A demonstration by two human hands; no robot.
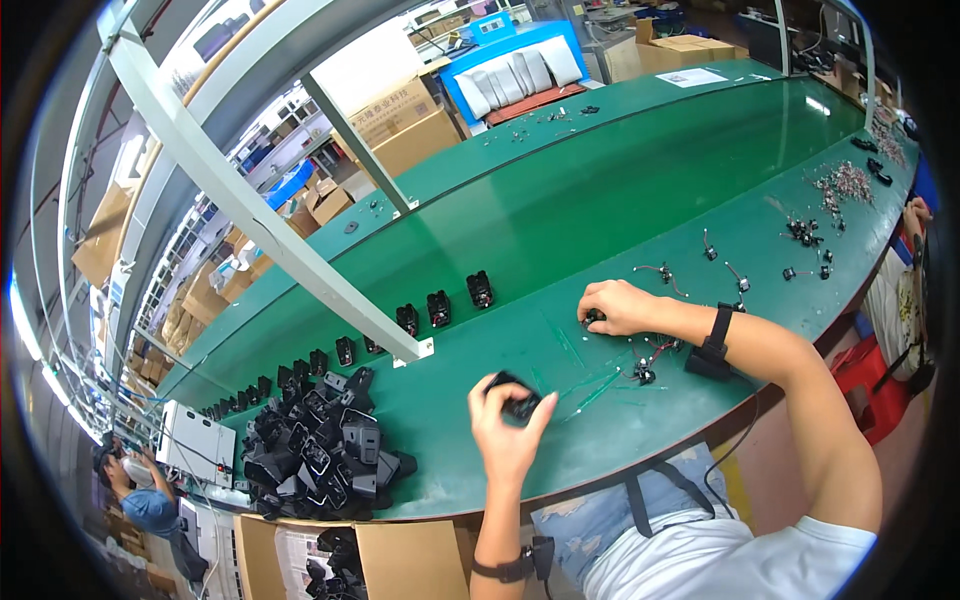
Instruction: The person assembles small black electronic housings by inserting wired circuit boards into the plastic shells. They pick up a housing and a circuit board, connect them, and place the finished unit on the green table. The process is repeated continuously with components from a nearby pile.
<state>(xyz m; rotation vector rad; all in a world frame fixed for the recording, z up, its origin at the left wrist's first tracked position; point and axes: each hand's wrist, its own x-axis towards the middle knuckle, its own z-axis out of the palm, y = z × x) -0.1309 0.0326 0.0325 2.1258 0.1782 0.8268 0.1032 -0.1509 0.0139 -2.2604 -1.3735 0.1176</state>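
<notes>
My left hand (503, 430) grips a black plastic housing (517, 398) above the near part of the green bench. Farther off and to the right, my right hand (617, 307) has its fingers closed on a small black part (594, 316) close to the bench top. Beside my right wrist lie small black parts with thin wires (645, 371). Another wired part (664, 271) rests just beyond that hand. To the left of my left hand, a big heap of black plastic housings (320, 445) is piled on the bench.
A row of black units (438, 308) stands along the green belt (560, 215). A white metal post (250, 215) slants across the left. More small parts (845, 185) lie at the right, near another person's hand (916, 217). Below the bench edge, an open carton (410, 560) contains black housings.
</notes>
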